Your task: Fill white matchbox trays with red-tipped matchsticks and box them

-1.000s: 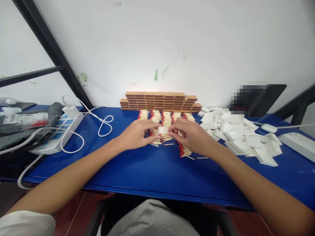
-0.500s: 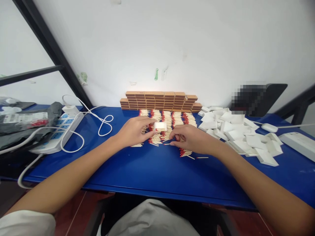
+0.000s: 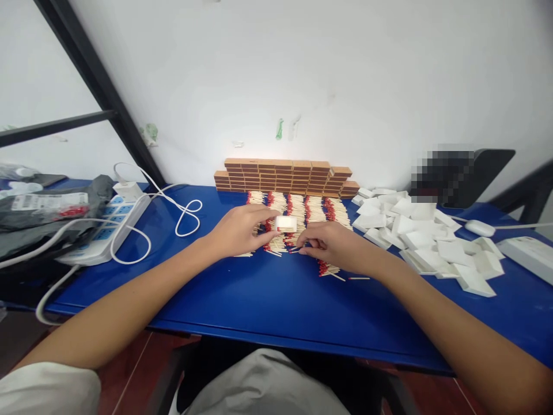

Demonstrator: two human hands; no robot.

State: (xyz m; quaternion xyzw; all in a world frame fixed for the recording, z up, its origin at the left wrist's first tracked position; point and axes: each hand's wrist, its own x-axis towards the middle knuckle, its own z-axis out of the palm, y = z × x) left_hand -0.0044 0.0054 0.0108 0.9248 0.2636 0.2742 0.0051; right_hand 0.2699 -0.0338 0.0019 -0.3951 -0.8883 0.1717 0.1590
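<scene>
My left hand (image 3: 244, 229) grips a small white matchbox tray (image 3: 286, 221) by its left end, thumb below and fingers above. Along the tray's near edge lies a match with a red head. Close to the tray's right, my right hand (image 3: 324, 242) is closed in a pinch, with a match (image 3: 294, 250) at its fingertips. Beneath and behind both hands, red-headed matches (image 3: 337, 211) lie in several rows on the blue table. Part of these rows is hidden by my hands.
Brown matchbox sleeves (image 3: 280, 176) stand stacked against the wall. White empty trays (image 3: 432, 236) are heaped at right, near a white box (image 3: 527, 256) and a dark tablet-like object (image 3: 484, 178). A power strip (image 3: 103, 230) with white cables lies at left.
The view has shifted slightly. The match at my right fingertips has tilted up a little and shows less. A match now shows more plainly along the tray's near edge.
</scene>
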